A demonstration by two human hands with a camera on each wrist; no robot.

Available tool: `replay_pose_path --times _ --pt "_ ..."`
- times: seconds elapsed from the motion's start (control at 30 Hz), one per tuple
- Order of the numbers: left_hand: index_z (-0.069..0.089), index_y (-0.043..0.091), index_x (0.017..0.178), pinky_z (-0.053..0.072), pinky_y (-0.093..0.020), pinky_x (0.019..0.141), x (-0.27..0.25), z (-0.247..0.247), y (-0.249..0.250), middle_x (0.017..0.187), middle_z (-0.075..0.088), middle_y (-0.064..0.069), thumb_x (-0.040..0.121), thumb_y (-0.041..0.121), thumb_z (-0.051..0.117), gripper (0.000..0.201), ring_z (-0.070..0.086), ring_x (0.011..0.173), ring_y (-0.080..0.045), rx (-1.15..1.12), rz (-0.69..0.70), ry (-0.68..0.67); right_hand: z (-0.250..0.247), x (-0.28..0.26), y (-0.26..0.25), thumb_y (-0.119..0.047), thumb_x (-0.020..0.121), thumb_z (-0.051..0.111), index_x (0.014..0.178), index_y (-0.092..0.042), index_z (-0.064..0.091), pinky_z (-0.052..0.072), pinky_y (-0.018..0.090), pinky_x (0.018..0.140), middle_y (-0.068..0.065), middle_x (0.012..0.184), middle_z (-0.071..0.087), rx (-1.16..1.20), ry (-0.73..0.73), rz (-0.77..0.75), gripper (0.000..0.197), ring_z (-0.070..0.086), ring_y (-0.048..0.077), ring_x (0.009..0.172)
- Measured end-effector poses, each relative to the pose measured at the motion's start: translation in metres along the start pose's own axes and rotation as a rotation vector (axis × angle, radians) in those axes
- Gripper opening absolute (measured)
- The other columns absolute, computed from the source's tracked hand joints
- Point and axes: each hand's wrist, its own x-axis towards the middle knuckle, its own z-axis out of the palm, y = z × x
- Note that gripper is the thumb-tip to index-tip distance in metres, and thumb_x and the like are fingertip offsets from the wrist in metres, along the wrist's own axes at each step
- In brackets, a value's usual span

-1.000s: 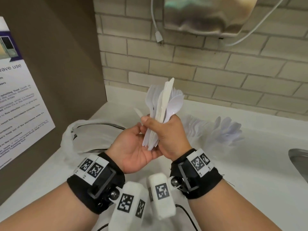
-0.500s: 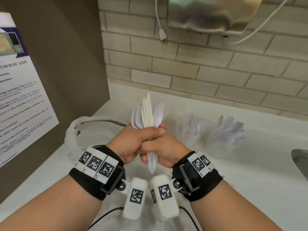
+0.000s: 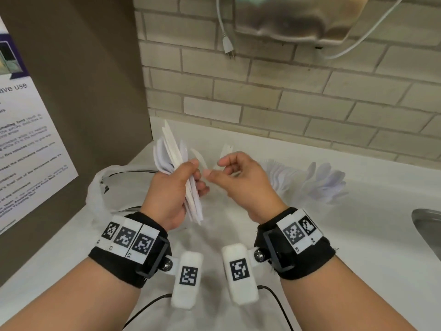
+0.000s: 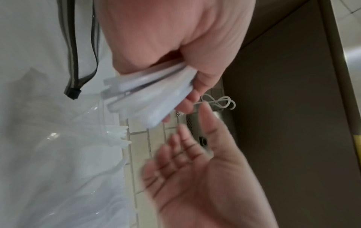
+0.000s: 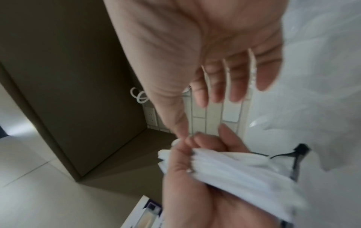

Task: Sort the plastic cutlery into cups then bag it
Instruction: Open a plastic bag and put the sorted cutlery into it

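My left hand [image 3: 191, 180] grips a bundle of white plastic cutlery [image 3: 170, 151], held upright above the white counter [image 3: 358, 235]. The left wrist view shows the handle ends of the bundle [image 4: 152, 98] sticking out of my fist. My right hand [image 3: 216, 168] hovers just to the right of it, fingers loose and holding nothing; in its own view the right hand [image 5: 224, 74] has straight fingers, and below it is the bundle [image 5: 234, 166]. A clear cup of forks [image 3: 279, 173] and a clear cup of spoons [image 3: 324, 180] stand behind. A clear zip bag [image 3: 107, 187] lies at the left.
A brown panel with a printed notice [image 3: 35, 139] closes the left side. The brick wall carries a metal dispenser [image 3: 298, 17] and a hanging plug [image 3: 229, 46]. A steel sink rim [image 3: 427, 225] shows at the right edge.
The bundle passed from my right hand to my left. Half a second ago both hands gripped it; now the right hand has let go and moved off to the right.
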Motion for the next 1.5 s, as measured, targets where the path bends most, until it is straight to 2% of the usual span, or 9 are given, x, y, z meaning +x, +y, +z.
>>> replay_pose_path --times 0.17,0.27,0.43,0.5,0.7,0.9,1.07,1.27,1.5 --pt "0.063 0.009 0.095 0.045 -0.025 0.05 -0.006 0.0 -0.01 0.067 0.057 -0.004 0.092 0.009 0.055 0.008 0.052 0.055 -0.014 0.157 -0.037 -0.17 0.015 0.0 -0.014 -0.033 0.075 0.077 0.099 -0.027 0.066 0.053 0.028 0.065 -0.001 0.083 0.055 -0.112 -0.068 -0.223 0.027 0.057 0.013 0.062" --pt "0.064 0.013 0.095 0.046 -0.027 0.053 -0.008 0.0 -0.011 0.076 0.058 -0.008 0.09 0.011 0.054 0.011 0.054 0.065 -0.018 0.248 -0.026 -0.25 0.019 0.003 -0.015 -0.039 0.07 0.08 0.104 -0.026 0.06 0.057 0.034 0.063 0.0 0.083 0.054 -0.189 -0.067 -0.189 0.042 0.064 0.024 0.066" --pt "0.067 0.018 0.099 0.052 -0.028 0.054 -0.014 0.0 -0.01 0.068 0.064 -0.003 0.096 0.007 0.049 0.021 0.06 0.059 -0.015 0.29 -0.029 -0.295 0.016 0.006 -0.016 -0.037 0.069 0.082 0.111 -0.02 0.058 0.054 0.023 0.054 -0.003 0.074 0.053 -0.187 -0.068 -0.124 0.052 0.059 0.014 0.058" --pt "0.067 0.016 0.102 0.052 -0.03 0.053 -0.015 -0.001 -0.01 0.069 0.064 -0.006 0.093 0.005 0.052 0.02 0.062 0.058 -0.016 0.26 -0.03 -0.313 0.014 0.007 -0.016 -0.032 0.073 0.081 0.112 -0.02 0.059 0.055 0.029 0.057 0.0 0.074 0.054 -0.135 -0.094 -0.099 0.046 0.06 0.015 0.062" --pt "0.066 0.01 0.099 0.052 -0.031 0.055 -0.014 -0.003 -0.015 0.072 0.065 -0.004 0.086 0.002 0.062 0.016 0.06 0.058 -0.018 0.178 -0.066 -0.364 0.006 0.009 -0.019 -0.014 0.084 0.069 0.101 -0.007 0.062 0.043 0.024 0.046 0.002 0.076 0.053 0.007 -0.183 -0.012 0.02 0.052 0.014 0.05" --pt "0.066 0.015 0.094 0.053 -0.031 0.056 -0.011 -0.007 -0.018 0.075 0.062 -0.005 0.084 0.022 0.061 0.014 0.058 0.06 -0.017 0.083 -0.091 -0.438 0.004 0.009 -0.021 -0.006 0.089 0.052 0.089 -0.006 0.062 0.044 0.028 0.049 0.002 0.06 0.056 0.039 -0.204 0.036 0.01 0.05 0.01 0.045" --pt "0.067 0.016 0.092 0.051 -0.03 0.055 -0.01 -0.007 -0.019 0.075 0.059 -0.006 0.085 0.027 0.059 0.015 0.054 0.059 -0.016 0.063 -0.106 -0.448 0.004 0.007 -0.021 -0.011 0.091 0.056 0.092 -0.007 0.063 0.045 0.027 0.047 -0.002 0.06 0.053 0.007 -0.21 -0.014 0.009 0.049 0.008 0.042" --pt "0.066 0.009 0.095 0.05 -0.03 0.058 -0.009 -0.01 -0.021 0.076 0.06 -0.007 0.09 0.042 0.051 0.037 0.055 0.063 -0.017 -0.007 -0.177 -0.432 0.001 0.011 -0.015 -0.022 0.097 0.052 0.086 -0.007 0.055 0.045 0.033 0.053 0.007 0.057 0.056 -0.007 -0.263 0.01 0.019 0.051 0.022 0.044" --pt "0.062 0.009 0.092 0.054 -0.034 0.062 -0.003 -0.016 -0.024 0.079 0.06 -0.007 0.09 0.026 0.057 0.018 0.064 0.07 -0.024 -0.081 -0.264 -0.232 -0.008 0.012 -0.01 -0.02 0.1 0.046 0.098 -0.006 0.049 0.04 0.031 0.046 0.014 0.078 0.07 0.064 -0.171 0.024 0.015 0.045 0.017 0.043"
